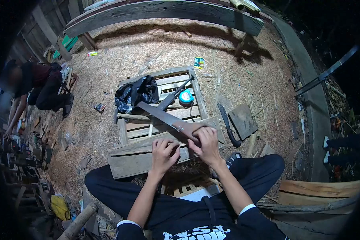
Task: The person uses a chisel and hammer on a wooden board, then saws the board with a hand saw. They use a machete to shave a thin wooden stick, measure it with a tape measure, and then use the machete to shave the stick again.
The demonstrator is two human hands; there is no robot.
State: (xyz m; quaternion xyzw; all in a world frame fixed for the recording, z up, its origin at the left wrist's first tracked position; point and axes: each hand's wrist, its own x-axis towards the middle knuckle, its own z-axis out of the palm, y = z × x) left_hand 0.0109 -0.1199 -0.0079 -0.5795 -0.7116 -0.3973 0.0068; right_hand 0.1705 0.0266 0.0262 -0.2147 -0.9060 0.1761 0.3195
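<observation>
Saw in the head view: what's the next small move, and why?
I'd probably take a full grip of the saw with the right hand before shifting it. The fingers are at its handle end, but a firm grip can't be confirmed. The blade slants beyond the board, its far end by the black bag.

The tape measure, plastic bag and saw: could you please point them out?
Tape measure [186,97], head view: its round case.
Plastic bag [145,89], head view: its crumpled right half.
Saw [160,115], head view: middle of its blade.
</observation>
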